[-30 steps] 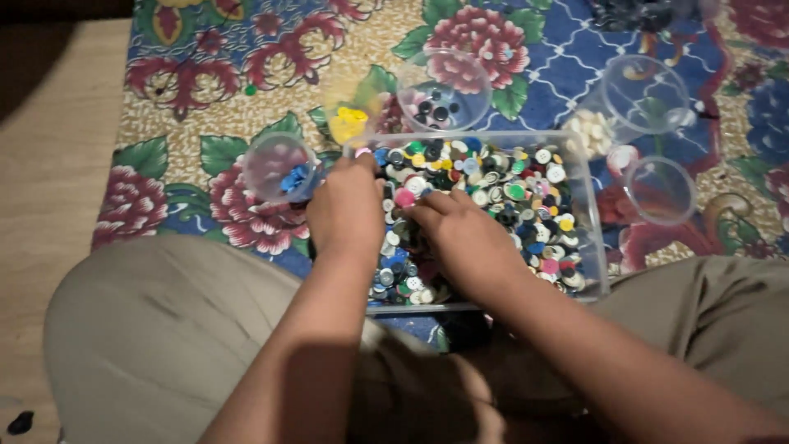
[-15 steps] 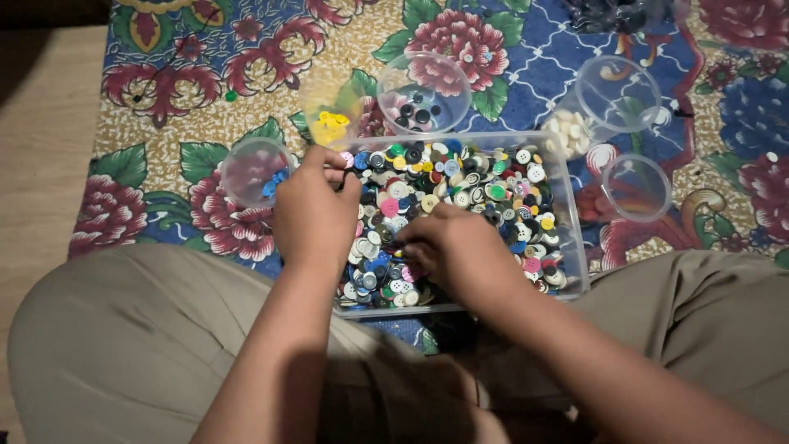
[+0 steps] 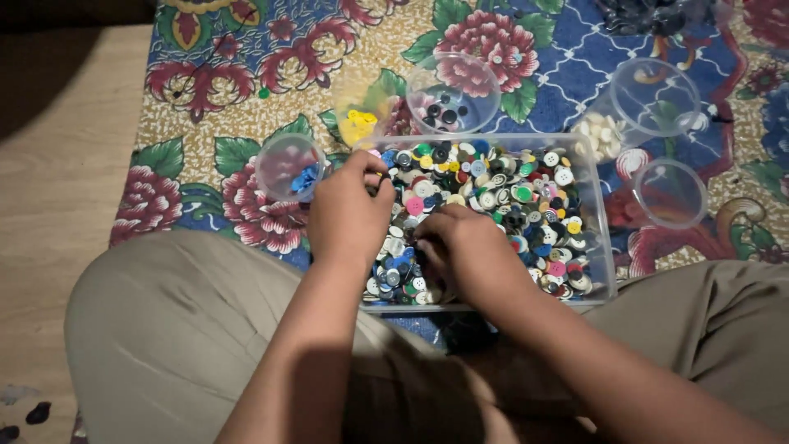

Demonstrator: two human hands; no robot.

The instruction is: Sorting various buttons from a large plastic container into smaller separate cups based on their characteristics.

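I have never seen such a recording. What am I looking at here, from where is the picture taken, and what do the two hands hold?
There is no machine here. A person sits on the floor and wears a camera on the head, so the one picture looks down at their own hands. The left hand and the right hand both reach into a clear plastic tray filled with mixed coloured buttons. The left fingertips seem to pinch a dark button; what the right hand holds is hidden. Around the tray, on a floral mat, stand clear cups: one with blue buttons, one with yellow, one with black, one with white.
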